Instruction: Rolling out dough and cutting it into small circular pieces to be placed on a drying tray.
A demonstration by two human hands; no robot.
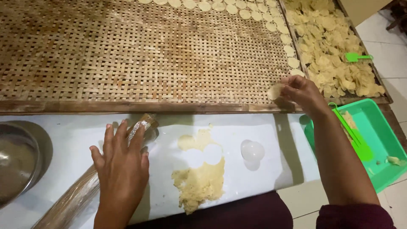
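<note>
My right hand [302, 91] holds a thin round dough disc [274, 90] over the lower right corner of the large woven bamboo tray [127, 55]. My left hand [121, 163] rests flat on a plastic-wrapped rolling pin [80, 191] that lies slanted on the white work sheet [254, 131]. A flattened sheet of pale yellow dough [200, 178] with round holes cut out lies between my arms. A small clear round cutter cup [252, 150] sits to its right. Several dough discs [254, 15] line the tray's top and right edges.
A second tray [330, 46] at the right holds a heap of dried chips and a small green scoop [356, 56]. A green plastic tub [377, 144] with a green spatula and dough scraps stands at lower right. A metal bowl [19, 159] sits at the left edge.
</note>
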